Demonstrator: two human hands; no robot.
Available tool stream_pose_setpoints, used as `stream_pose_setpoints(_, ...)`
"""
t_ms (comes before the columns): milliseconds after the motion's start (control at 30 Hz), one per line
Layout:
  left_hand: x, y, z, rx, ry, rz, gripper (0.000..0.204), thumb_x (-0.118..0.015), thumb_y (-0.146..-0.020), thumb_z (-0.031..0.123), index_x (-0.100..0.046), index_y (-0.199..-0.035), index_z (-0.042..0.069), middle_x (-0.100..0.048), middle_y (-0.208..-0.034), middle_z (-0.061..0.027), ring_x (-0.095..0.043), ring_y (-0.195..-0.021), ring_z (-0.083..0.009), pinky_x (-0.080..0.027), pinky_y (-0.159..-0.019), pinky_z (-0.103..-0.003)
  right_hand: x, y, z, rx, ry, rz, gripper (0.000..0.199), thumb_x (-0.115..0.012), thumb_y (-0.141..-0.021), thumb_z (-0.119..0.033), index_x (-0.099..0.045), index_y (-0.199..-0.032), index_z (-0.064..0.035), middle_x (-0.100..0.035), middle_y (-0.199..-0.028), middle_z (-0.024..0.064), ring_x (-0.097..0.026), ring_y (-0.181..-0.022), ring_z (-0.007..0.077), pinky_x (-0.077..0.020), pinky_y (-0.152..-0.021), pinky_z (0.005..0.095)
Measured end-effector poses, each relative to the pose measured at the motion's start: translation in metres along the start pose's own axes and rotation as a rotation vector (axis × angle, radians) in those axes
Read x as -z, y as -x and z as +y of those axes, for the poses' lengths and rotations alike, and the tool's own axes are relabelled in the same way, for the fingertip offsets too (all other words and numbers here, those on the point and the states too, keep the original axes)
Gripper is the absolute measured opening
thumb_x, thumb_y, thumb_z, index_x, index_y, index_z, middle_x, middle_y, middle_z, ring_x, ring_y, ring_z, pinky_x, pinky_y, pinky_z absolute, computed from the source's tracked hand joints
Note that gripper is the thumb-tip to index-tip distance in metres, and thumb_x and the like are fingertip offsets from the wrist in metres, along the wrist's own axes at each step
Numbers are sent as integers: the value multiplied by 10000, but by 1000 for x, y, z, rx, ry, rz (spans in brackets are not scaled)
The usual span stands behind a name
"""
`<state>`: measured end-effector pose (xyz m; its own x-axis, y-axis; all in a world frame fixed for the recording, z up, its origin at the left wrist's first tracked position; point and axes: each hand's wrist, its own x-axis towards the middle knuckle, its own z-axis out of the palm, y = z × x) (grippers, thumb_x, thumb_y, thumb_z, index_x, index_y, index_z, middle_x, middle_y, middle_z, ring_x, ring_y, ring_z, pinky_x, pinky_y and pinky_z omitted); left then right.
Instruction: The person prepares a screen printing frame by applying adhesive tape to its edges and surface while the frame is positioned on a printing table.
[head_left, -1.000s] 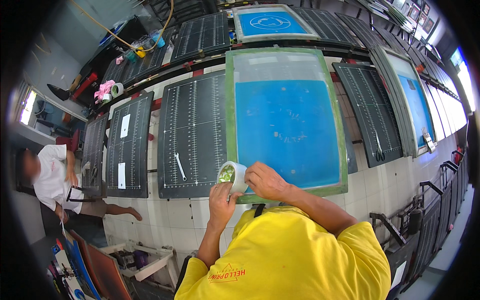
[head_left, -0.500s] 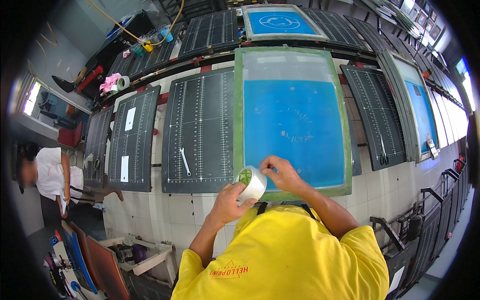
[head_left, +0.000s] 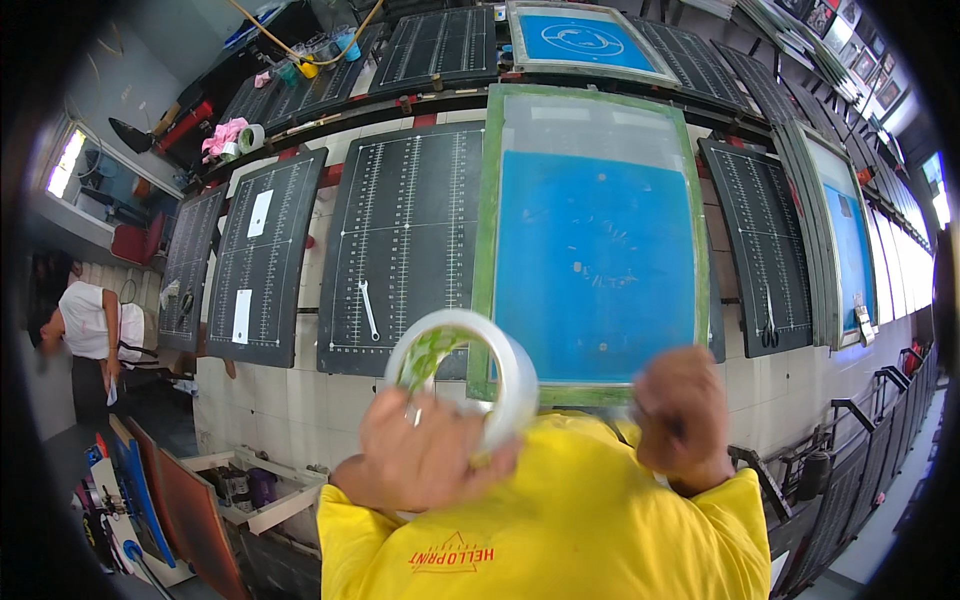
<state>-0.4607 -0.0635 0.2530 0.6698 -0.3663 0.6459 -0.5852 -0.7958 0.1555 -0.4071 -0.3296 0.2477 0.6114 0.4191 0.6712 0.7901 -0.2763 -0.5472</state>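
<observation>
A roll of clear tape [head_left: 470, 370] with a white ring sits in my left hand [head_left: 425, 455], raised close to the camera and blurred. My right hand [head_left: 685, 410] is a closed fist to the right of the roll, also blurred; whether a tape end runs to it cannot be made out. Behind both hands lies a green-framed printing screen with blue mesh [head_left: 595, 255] on a white tiled table. My yellow shirt [head_left: 560, 530] fills the lower middle.
Black ruled boards [head_left: 405, 240] lie left and right of the screen, one with a small wrench [head_left: 369, 310]. More blue screens [head_left: 585, 40] lie farther back. A person in white [head_left: 85, 325] stands at far left. Framed panels [head_left: 170, 510] lean below.
Both hands have come up toward the camera with the tape roll and moved apart. The view has shifted closer over the table.
</observation>
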Motion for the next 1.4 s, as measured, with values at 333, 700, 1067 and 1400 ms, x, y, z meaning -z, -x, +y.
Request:
stream_pose_setpoints(333,69,-35,44,-264,-39,182,68,-665,-801,116,-609,-763,109,-639,-653,3,-581,-567,-103,-339,-582,-284,49,-18,-54,269,-323,-7,261,-730,-822,-57,-606,-1052,-43,-604,-975,70,-572,-888,252,-505,-646,394)
stream_pose_setpoints(700,-5,4,-22,483,588,216,320,-811,-825,217,-657,-992,-8,-583,-838,-40,-568,-780,-146,-468,-697,-270,34,-8,-55,170,-260,280,195,-801,-722,-126,-649,-842,-105,-654,-793,27,-609,-726,189,-442,-589,303)
stream_pose_setpoints(1067,-188,184,-141,606,-95,-39,349,-798,-825,270,-644,-998,8,-667,-950,-164,-593,-864,-361,-429,-810,-452,-12,-38,62,-452,-49,-34,165,-714,-840,-21,-586,-942,-5,-634,-854,104,-573,-694,197,-475,-630,351)
stream_pose_setpoints(1400,-197,162,-110,562,0,232,251,-692,-856,126,-602,-1075,44,-642,-1026,-134,-594,-1002,-339,-442,-905,-458,-119,-42,228,-570,23,-267,252,-768,-848,-140,-599,-941,23,-678,-862,169,-654,-769,289,-519,-691,393)
